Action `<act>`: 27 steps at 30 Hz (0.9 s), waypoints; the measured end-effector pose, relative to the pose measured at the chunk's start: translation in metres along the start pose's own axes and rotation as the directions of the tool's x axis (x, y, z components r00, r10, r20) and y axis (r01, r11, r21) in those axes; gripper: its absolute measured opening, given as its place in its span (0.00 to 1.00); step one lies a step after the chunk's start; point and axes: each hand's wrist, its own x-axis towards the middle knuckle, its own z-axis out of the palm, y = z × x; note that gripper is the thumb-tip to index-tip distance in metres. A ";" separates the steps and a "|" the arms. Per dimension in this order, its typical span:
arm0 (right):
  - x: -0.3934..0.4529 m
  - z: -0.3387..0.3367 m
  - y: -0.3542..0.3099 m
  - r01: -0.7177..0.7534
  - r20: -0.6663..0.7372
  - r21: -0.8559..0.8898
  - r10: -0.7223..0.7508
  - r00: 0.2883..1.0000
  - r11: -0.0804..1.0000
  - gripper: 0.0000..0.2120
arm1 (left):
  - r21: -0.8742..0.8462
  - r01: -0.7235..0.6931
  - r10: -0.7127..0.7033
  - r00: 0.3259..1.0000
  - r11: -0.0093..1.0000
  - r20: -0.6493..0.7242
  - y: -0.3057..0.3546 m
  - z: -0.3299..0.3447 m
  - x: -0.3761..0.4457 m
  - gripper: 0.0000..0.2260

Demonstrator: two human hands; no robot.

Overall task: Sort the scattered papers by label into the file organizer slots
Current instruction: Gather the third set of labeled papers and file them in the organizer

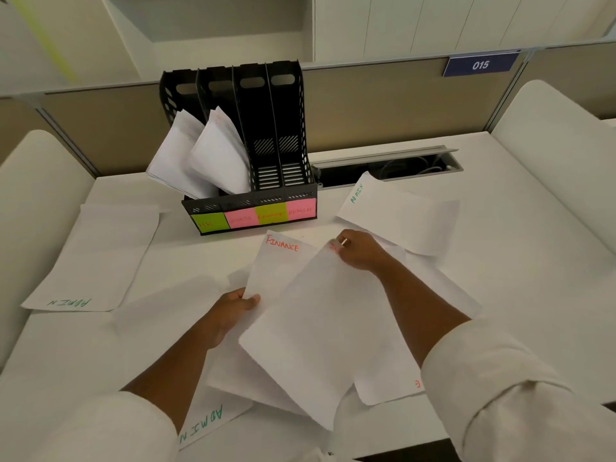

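Note:
My left hand (233,311) grips the left edge of a white sheet marked FINANCE (276,265) in red. A second white sheet (320,335) overlaps it, and my right hand (355,250) pinches its top corner, covering its label. The black file organizer (246,161) stands at the desk's back with four slots tagged by sticky notes: green HR (208,223), pink (240,219), yellow-green FINANCE (270,215), pink ADMIN (301,211). White papers (203,155) lean out of the two left slots; the two right slots look empty. Sheets marked ADMIN lie at left (90,261), front (203,425) and right (396,215).
More white sheets lie under and around my hands on the white desk (520,261). An open cable tray (386,165) runs behind the right ADMIN sheet. Beige partition panels close the back, with a blue 015 sign (480,65). White curved side panels flank the desk.

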 end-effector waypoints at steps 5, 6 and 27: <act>-0.002 0.027 -0.014 0.022 -0.125 0.069 -0.013 0.992 0.997 0.05 | -0.079 0.000 0.005 0.998 0.997 0.056 0.000 0.005 -0.003 0.13; -0.004 0.031 -0.015 0.036 -0.142 0.086 -0.024 0.990 0.996 0.06 | -0.093 -0.008 0.014 0.998 0.996 0.061 0.001 0.007 -0.003 0.15; -0.026 0.010 0.045 -0.494 -0.401 0.052 0.471 0.785 0.868 0.21 | -0.021 -0.065 0.061 0.987 0.998 -0.150 -0.015 0.013 0.002 0.09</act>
